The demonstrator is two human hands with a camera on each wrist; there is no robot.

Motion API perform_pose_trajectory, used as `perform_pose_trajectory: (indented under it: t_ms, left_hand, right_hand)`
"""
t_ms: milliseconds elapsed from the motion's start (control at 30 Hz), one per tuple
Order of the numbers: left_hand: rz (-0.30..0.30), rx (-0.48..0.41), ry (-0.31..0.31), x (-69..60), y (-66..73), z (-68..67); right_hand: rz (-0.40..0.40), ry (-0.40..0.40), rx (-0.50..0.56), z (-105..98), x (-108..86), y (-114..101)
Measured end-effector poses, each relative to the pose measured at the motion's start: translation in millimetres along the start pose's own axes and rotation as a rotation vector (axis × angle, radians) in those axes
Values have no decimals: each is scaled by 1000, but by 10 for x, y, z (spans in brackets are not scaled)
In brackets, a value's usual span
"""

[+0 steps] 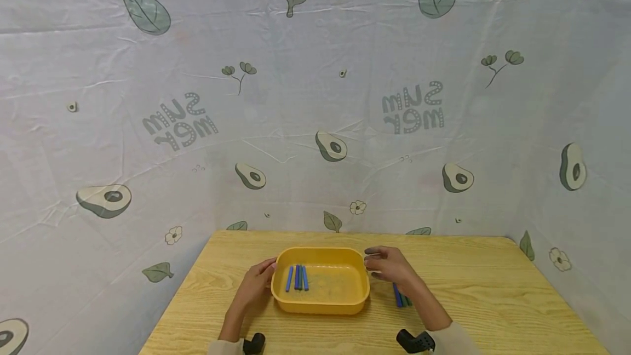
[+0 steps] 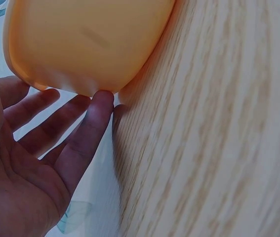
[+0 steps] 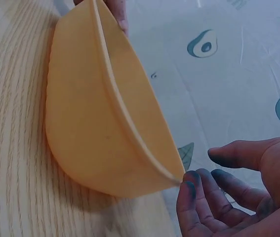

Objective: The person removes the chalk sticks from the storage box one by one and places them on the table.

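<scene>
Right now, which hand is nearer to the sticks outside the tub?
Right. The right hand is just beyond those sticks; the left hand is across the yellow tub, touching its left end.

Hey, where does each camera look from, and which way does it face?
Head: worn on the head, facing forward and down at the yellow tub on the wooden table; left hand and right hand both show.
Left wrist: on that wrist, facing the tub's outside; the left hand shows.
Right wrist: on that wrist, facing the tub's side and rim; the right hand shows, plus part of the left beyond.
Both wrist views share the tub's outer wall and the table's wood grain.
</scene>
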State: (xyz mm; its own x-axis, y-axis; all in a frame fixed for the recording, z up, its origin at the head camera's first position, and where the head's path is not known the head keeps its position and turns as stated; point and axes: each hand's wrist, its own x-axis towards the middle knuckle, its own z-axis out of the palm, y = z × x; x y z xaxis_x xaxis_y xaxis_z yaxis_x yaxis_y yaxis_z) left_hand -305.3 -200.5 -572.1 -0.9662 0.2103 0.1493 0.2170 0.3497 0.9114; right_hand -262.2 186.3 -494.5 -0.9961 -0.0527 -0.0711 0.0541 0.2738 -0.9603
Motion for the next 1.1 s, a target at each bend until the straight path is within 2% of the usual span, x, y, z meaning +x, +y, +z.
perform_pose_trajectory:
  t_ms: [233,500,767,1100]
  left_hand:
    - [7,-19,-15,-35,26,0]
    - [-5,-47,7,-53,35,9]
    - [-12,-25,19,-41,39,17]
    - [-14,-19,20,-30,57,17]
  right_hand:
    - [-5,-50,10,116,48,-117]
    - [-11,-90,34,221,92,-181]
    - [-1,-116,25,328,146,-204]
    - [-10,-217,32,406,202,-239]
